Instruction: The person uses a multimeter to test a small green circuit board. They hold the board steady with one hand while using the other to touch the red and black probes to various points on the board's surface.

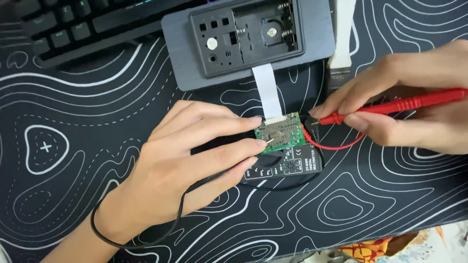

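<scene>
Fingers (341, 109) hold red probe (399, 103) tip pointing left.

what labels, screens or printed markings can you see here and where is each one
Multimeter face: black panel under the green circuit board, at mat centre, small white print and dial markings.
Keyboard: top left, black keys with pale printed legends, partly blurred.
Desk mat: covers the table, black with white wavy contour lines and a small cross mark at left.
Colourful printed item: bottom right edge, red and yellow pattern, kind unclear.
No lit screen in view.
</scene>
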